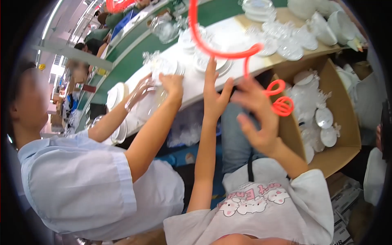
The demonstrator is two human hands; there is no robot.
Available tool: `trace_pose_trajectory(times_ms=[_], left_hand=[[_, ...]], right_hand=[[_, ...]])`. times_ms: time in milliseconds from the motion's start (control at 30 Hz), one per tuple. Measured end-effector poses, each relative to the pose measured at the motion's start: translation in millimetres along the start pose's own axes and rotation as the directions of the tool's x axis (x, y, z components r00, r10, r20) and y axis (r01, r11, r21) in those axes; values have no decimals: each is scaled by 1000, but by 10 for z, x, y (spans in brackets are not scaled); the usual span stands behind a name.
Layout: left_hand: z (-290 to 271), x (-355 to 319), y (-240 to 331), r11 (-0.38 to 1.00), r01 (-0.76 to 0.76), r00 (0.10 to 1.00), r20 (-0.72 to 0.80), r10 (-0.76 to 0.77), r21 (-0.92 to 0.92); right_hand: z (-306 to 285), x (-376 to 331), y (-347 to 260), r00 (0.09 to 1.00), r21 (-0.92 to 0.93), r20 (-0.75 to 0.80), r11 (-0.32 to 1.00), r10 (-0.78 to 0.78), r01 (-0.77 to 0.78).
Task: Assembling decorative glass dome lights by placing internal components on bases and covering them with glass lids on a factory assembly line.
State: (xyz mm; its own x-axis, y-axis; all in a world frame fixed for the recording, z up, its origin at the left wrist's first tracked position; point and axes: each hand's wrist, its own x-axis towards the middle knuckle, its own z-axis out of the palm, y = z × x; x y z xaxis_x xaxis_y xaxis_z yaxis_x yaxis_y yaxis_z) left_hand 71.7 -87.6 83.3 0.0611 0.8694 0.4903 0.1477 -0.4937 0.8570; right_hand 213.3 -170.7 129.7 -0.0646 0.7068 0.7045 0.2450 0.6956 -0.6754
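Head view: I have left hand (216, 98) and right hand (260, 120) released; right of the fingers (210, 75), the carton (346, 136) already holds clear pieces (305, 100); more remain on the counter (227, 32) ahead.

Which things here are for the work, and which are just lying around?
Probably for the work:
round dish just by the left hand
red coiled hose beside the right hand
clear pieces in the cardboard box

Probably just lying around:
white bowls, upper right, untouched
printed cartons, lower right
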Motion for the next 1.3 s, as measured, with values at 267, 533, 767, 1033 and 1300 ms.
trace_pose_trajectory(times_ms=[267, 533, 767, 1033, 1300], left_hand=[[-86, -356, -578, 966, 96, 941, -340, -9, 240], [-519, 165, -1046, 967, 231, 864, -480, -152, 109], [-553, 624, -1368, 929, 337, 815, -447, -368, -152], [-566, 647, -1568, 924, 335, 814, -437, -383, -186], [-483, 643, -1505, 923, 309, 803, -457, -382, -229]], right_hand=[[709, 70, 1318, 982, -76, -131, 986, 135, -146], [785, 1084, 2383, 819, -258, -160, 777, 552, -574], [663, 1231, 2718, 734, -370, 135, 721, 665, -586], [677, 1371, 2532, 703, -400, 240, 728, 669, -557], [625, 1385, 2613, 694, -358, 275, 740, 666, -569]])
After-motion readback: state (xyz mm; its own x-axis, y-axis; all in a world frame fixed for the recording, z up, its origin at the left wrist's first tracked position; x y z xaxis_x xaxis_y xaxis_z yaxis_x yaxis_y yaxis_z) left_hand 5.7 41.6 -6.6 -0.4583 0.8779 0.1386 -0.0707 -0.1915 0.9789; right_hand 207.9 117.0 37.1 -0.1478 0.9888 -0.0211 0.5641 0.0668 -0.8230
